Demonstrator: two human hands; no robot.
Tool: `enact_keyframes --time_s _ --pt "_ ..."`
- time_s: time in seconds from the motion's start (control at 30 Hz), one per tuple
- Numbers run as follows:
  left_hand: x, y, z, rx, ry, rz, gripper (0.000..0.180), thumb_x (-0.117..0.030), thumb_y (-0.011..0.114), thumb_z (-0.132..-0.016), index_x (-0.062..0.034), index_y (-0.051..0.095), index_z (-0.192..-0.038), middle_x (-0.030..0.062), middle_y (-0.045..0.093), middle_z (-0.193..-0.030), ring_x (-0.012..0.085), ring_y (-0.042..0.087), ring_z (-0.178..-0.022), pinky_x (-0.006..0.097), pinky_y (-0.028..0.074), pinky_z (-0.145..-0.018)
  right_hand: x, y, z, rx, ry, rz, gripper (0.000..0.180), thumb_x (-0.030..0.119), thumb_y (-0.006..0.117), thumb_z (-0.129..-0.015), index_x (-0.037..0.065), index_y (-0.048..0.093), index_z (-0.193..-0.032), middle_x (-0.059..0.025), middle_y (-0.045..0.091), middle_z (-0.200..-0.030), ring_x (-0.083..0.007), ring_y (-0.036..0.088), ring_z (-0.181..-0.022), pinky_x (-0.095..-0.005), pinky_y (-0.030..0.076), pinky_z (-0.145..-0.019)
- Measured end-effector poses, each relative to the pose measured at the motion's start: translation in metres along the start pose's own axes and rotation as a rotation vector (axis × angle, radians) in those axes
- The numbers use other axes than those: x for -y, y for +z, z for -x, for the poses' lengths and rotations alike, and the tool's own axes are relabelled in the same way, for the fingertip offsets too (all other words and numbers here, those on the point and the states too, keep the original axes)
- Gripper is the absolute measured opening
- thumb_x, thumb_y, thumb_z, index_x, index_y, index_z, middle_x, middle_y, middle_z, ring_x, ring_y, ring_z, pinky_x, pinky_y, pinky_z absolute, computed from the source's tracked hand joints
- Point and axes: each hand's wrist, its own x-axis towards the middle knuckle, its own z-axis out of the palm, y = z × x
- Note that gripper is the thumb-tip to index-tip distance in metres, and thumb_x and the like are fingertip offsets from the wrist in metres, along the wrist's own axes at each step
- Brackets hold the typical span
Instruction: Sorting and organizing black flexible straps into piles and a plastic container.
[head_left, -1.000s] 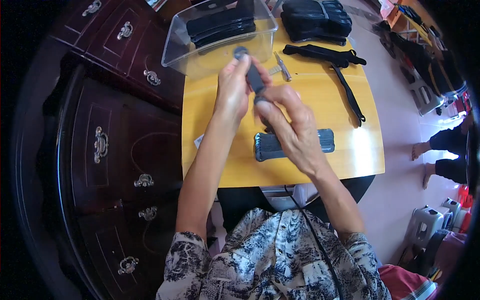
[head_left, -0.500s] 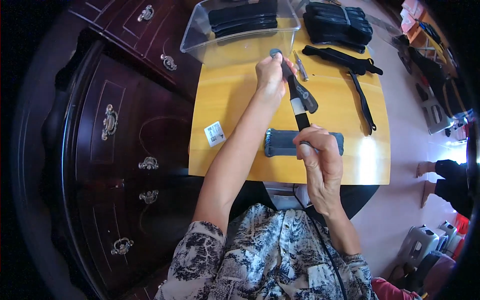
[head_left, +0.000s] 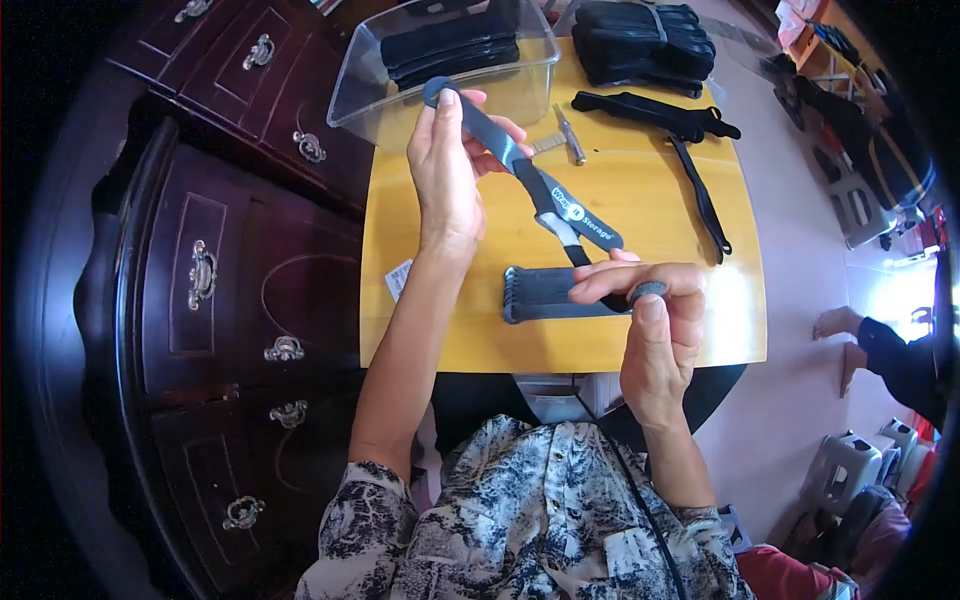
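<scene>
— Both hands gripped it? 
— Yes: left hand (head_left: 445, 170) and right hand (head_left: 655, 320) pinched the grey strap (head_left: 530, 180) taut above the yellow table (head_left: 650, 210). 
— Risk? 
— An end might have slipped free under tension.

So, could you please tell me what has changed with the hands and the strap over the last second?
The hands drew apart. A second ago they were close together on the strap; now the left hand holds one end up by the clear bin, and the right hand has pulled the other end down toward the table's near edge, stretching it out. The grey pile on the table stayed put.
</scene>
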Motion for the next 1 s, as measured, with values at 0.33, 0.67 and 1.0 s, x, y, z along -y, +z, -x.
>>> enact_keyframes --time_s 0.33,0.67,1.0 --pt "-0.009 -0.007 0.023 0.143 -0.094 0.002 0.056 -0.056 0.030 -0.097 -0.0047 0.049 -0.089 -0.0014 0.042 -0.051 0.0052 0.035 -0.043 0.020 0.027 -0.041 -0.010 0.002 -0.039 -0.230 0.359 -0.506 0.021 0.026 0.040 -0.101 0.005 0.042 -0.102 -0.0151 0.064 -0.090 -0.0229 0.063 -0.087 -0.0384 0.049 -0.087" --pt "-0.008 -0.021 0.015 0.042 -0.125 -0.030 0.054 -0.057 0.032 -0.097 -0.0060 0.048 -0.086 -0.0026 0.039 -0.049 0.0041 0.031 -0.040 0.020 0.021 -0.037 -0.022 0.012 -0.024 -0.089 -0.258 0.913 0.031 0.023 0.065 -0.087 0.004 0.054 -0.109 -0.0128 0.046 -0.119 -0.0241 0.053 -0.101 -0.0350 0.046 -0.083" --pt "-0.015 -0.019 0.014 -0.084 -0.035 0.006 0.054 -0.056 0.035 -0.096 -0.0040 0.047 -0.085 -0.0021 0.040 -0.049 0.0047 0.032 -0.039 0.020 0.023 -0.036 -0.011 0.042 -0.036 0.247 -0.200 1.071 0.044 0.027 0.079 -0.062 0.010 0.059 -0.096 -0.0049 0.058 -0.100 -0.0242 0.057 -0.090 -0.0356 0.043 -0.075"
